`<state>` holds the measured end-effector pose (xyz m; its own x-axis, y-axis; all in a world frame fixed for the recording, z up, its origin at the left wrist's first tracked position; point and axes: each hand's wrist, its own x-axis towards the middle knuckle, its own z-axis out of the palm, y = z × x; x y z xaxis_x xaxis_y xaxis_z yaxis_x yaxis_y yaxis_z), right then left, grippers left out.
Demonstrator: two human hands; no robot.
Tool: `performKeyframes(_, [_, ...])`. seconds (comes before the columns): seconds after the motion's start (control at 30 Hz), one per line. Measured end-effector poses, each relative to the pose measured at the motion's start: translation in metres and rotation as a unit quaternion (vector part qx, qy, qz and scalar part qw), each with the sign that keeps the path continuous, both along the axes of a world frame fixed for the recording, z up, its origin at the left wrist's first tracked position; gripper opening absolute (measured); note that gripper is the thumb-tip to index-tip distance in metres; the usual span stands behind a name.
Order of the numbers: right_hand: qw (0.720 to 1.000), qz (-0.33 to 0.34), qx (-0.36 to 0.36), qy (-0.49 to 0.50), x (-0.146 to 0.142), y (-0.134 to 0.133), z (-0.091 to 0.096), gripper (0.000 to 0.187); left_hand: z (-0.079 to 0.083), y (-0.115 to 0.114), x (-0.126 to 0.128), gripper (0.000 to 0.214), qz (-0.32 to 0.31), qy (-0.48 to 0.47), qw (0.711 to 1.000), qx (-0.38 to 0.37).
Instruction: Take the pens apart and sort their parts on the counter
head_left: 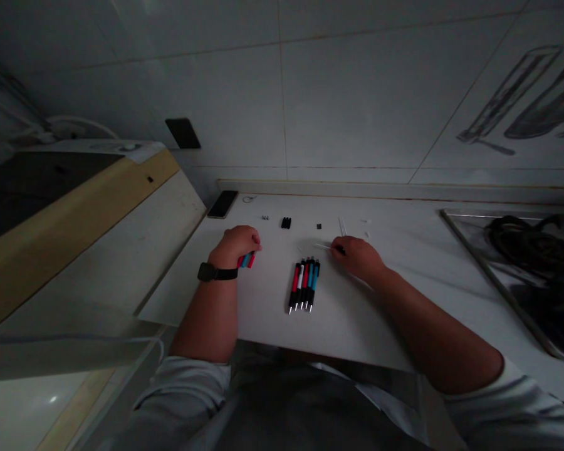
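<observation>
My left hand (237, 243), with a dark watch on its wrist, is closed with fingertips together just above several short red and blue pen barrels (247, 259). What its fingertips hold, if anything, is hidden. A thin pale pen refill (323, 246) sticks out leftward from my right hand (355, 254), whose fingers are closed on it; something dark shows at the fingers too. Between the hands lies a row of several pens (304, 285) in red, white and blue with black grips, silver tips toward me. More thin clear refills (342, 225) lie just beyond my right hand.
Along the back of the white counter (267, 313) are a phone (222, 204), a ring (249, 199), small metallic bits (265, 218), black grips (286, 223), small black parts (318, 226) and tiny white pieces (368, 234). A gas stove (512, 263) is at right, a tiled wall behind.
</observation>
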<state>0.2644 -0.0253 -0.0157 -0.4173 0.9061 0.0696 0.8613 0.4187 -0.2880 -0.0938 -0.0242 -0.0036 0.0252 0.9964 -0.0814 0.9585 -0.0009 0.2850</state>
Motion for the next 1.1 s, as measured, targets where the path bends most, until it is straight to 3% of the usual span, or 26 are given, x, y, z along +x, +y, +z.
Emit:
performKeyframes(0.37, [0.994, 0.037, 0.022, 0.097, 0.001, 0.002, -0.002, 0.02, -0.01, 0.008, -0.017, 0.01, -0.007, -0.012, 1.0, -0.018])
performKeyframes(0.53, [0.987, 0.027, -0.01, 0.157, -0.001, 0.003, -0.003, 0.02, -0.002, 0.004, -0.016, 0.005, 0.009, 0.009, 0.999, -0.037])
performKeyframes(0.63, [0.972, 0.012, -0.054, 0.227, -0.004, 0.005, -0.004, 0.021, 0.007, 0.001, -0.004, 0.01, 0.002, -0.008, 1.0, -0.003])
performKeyframes(0.7, [0.948, 0.007, -0.103, 0.301, -0.006, 0.005, -0.005, 0.021, 0.012, -0.002, 0.015, 0.015, -0.034, -0.05, 0.996, 0.062])
performKeyframes(0.8, [0.877, 0.002, -0.195, 0.44, -0.013, 0.002, -0.007, 0.028, 0.013, -0.009, 0.058, 0.021, -0.12, -0.167, 0.967, 0.15])
performKeyframes(0.97, [0.726, -0.026, -0.308, 0.615, -0.028, -0.008, -0.009, 0.041, -0.001, -0.027, 0.12, 0.028, -0.188, -0.279, 0.931, 0.146])
performKeyframes(1.03, [0.693, -0.036, -0.327, 0.641, -0.031, -0.01, -0.01, 0.042, -0.007, -0.03, 0.129, 0.023, -0.187, -0.292, 0.928, 0.139])
performKeyframes(1.1, [0.678, -0.046, -0.326, 0.657, -0.031, -0.009, -0.011, 0.043, -0.01, -0.03, 0.131, 0.016, -0.179, -0.299, 0.928, 0.132])
